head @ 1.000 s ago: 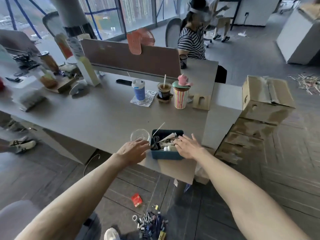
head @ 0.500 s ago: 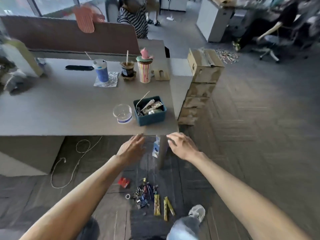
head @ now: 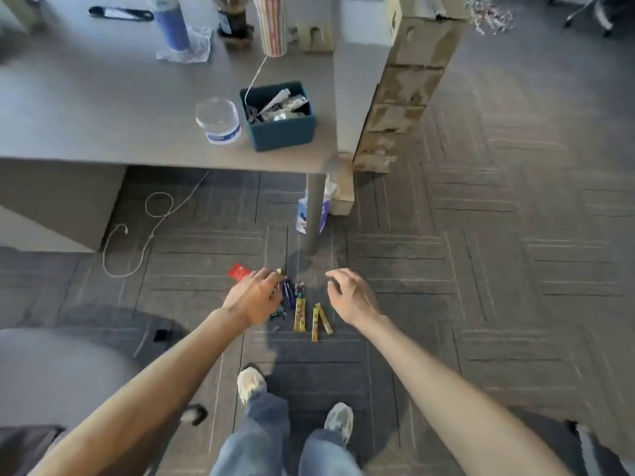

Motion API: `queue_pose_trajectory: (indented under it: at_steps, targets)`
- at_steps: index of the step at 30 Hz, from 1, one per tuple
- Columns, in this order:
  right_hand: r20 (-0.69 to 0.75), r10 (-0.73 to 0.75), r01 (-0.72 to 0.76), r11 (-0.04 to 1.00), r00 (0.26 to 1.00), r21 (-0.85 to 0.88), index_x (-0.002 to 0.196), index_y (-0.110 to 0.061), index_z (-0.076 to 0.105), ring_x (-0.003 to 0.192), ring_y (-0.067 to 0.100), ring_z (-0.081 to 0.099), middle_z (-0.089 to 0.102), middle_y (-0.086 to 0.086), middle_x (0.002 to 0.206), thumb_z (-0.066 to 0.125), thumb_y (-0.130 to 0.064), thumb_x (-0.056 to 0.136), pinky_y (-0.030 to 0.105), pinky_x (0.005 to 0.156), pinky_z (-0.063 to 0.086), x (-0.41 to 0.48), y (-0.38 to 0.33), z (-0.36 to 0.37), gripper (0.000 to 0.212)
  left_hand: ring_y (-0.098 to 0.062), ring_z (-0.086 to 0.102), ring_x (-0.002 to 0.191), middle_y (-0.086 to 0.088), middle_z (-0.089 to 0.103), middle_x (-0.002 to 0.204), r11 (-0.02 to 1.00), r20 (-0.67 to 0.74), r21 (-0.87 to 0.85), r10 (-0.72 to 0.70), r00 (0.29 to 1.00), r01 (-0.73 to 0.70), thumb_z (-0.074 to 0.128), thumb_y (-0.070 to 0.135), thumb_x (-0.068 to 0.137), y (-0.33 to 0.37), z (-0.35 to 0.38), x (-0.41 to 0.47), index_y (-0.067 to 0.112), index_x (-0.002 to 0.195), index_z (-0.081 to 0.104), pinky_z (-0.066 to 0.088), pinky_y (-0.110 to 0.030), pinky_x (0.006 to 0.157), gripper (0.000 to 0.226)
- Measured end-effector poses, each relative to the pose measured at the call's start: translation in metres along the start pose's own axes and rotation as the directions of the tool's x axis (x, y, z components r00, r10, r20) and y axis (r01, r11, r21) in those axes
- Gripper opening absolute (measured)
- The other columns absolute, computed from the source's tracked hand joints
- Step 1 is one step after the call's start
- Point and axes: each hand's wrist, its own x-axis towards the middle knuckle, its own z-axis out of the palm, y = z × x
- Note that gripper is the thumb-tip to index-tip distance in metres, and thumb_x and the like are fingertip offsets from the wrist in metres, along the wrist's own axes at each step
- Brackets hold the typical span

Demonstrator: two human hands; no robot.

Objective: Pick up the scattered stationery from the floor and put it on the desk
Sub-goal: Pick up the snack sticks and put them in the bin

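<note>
Lowered from the tabletop (head: 103,115), relaxed left hand (head: 256,297) meets the stationery pile (head: 299,314), empty right hand (head: 350,297) hovers spread beside it, gathering imminent.

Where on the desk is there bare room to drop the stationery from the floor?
The desk is bare left of the clear cup, out to the near edge. Crowded: the back, around the blue bottle and striped cup, and the corner with the teal bin.
</note>
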Motion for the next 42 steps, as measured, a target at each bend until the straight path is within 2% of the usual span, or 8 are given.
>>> queue_pose_trajectory:
  at_steps: [9, 17, 22, 27, 30, 35, 39, 42]
  targets:
    - [0.054, 0.139, -0.141, 0.989, 0.989, 0.046, 0.123, -0.013, 0.063, 0.106, 0.020, 0.060, 0.062, 0.002, 0.123, 0.048, -0.020, 0.098, 0.025, 0.078, 0.043, 0.053, 0.146, 0.216, 0.029, -0.030, 0.057, 0.106, -0.006, 0.053, 0.127, 0.955, 0.195, -0.123, -0.242, 0.950, 0.269, 0.044, 0.028, 0.092, -0.078, 0.238, 0.069, 0.020, 0.123, 0.049, 0.050, -0.041, 0.083, 0.033]
    - [0.038, 0.211, -0.209, 0.976, 0.977, -0.065, 0.128, -0.015, 0.055, 0.114, 0.022, 0.053, 0.055, 0.005, 0.129, 0.050, -0.027, 0.098, 0.034, 0.092, 0.045, 0.162, 0.310, 0.458, 0.033, -0.033, 0.056, 0.106, -0.015, 0.055, 0.119, 0.914, 0.271, -0.166, -0.319, 0.908, 0.370, 0.038, 0.032, 0.097, -0.185, 0.533, 0.199, 0.012, 0.120, 0.043, 0.047, -0.044, 0.090, 0.031]
    - [0.097, 0.338, -0.276, 0.877, 0.936, -0.393, 0.141, -0.011, 0.028, 0.124, 0.032, 0.041, 0.037, 0.017, 0.138, 0.044, -0.061, 0.092, 0.045, 0.088, 0.045, 0.209, 0.381, 0.556, 0.072, -0.027, 0.048, 0.113, -0.007, 0.045, 0.119, 0.920, 0.042, -0.083, -0.381, 0.924, 0.383, 0.055, 0.052, 0.086, -0.210, 0.643, 0.270, 0.013, 0.119, 0.038, 0.046, -0.043, 0.085, 0.053]
    - [-0.064, 0.135, -0.150, 0.885, 0.989, -0.441, 0.123, -0.010, 0.040, 0.100, 0.027, 0.057, 0.056, 0.012, 0.116, 0.042, -0.059, 0.093, 0.040, 0.079, 0.048, 0.230, 0.414, 0.586, 0.058, -0.020, 0.048, 0.090, -0.005, 0.046, 0.105, 0.937, -0.166, -0.081, -0.350, 0.922, 0.341, 0.061, 0.045, 0.086, -0.227, 0.679, 0.294, 0.011, 0.112, 0.037, 0.048, -0.034, 0.073, 0.049]
    - [-0.063, 0.108, -0.124, 0.913, 0.992, -0.389, 0.115, -0.008, 0.045, 0.087, 0.029, 0.060, 0.062, 0.011, 0.106, 0.043, -0.044, 0.097, 0.035, 0.064, 0.043, 0.248, 0.412, 0.579, 0.041, -0.021, 0.053, 0.079, -0.005, 0.053, 0.099, 0.910, -0.096, -0.195, -0.389, 0.916, 0.366, 0.056, 0.033, 0.092, -0.237, 0.668, 0.299, 0.011, 0.108, 0.042, 0.041, -0.032, 0.062, 0.031]
    - [0.044, 0.082, -0.056, 0.909, 0.996, -0.413, 0.119, -0.007, 0.045, 0.086, 0.028, 0.058, 0.060, 0.012, 0.111, 0.044, -0.041, 0.097, 0.033, 0.065, 0.041, 0.254, 0.405, 0.572, 0.041, -0.022, 0.057, 0.079, -0.010, 0.053, 0.101, 0.914, -0.039, -0.260, -0.331, 0.943, 0.310, 0.052, 0.026, 0.094, -0.255, 0.643, 0.302, 0.009, 0.108, 0.040, 0.053, -0.037, 0.069, 0.025]
    - [0.118, 0.083, -0.028, 0.911, 0.989, -0.410, 0.119, -0.009, 0.044, 0.100, 0.031, 0.059, 0.056, 0.011, 0.115, 0.049, -0.045, 0.095, 0.036, 0.072, 0.043, 0.251, 0.403, 0.570, 0.044, -0.015, 0.052, 0.064, -0.005, 0.053, 0.084, 0.856, 0.036, -0.411, -0.328, 0.944, 0.313, 0.048, 0.023, 0.096, -0.254, 0.625, 0.308, 0.011, 0.109, 0.033, 0.039, -0.024, 0.047, 0.022]
    - [0.152, 0.081, -0.016, 0.920, 0.985, -0.391, 0.114, -0.010, 0.043, 0.099, 0.031, 0.061, 0.059, 0.012, 0.112, 0.052, -0.039, 0.095, 0.034, 0.069, 0.041, 0.251, 0.399, 0.568, 0.036, -0.024, 0.059, 0.076, -0.009, 0.058, 0.089, 0.772, -0.019, -0.544, -0.402, 0.915, 0.328, 0.058, 0.019, 0.091, -0.265, 0.610, 0.317, 0.012, 0.107, 0.042, 0.049, -0.036, 0.058, 0.024]
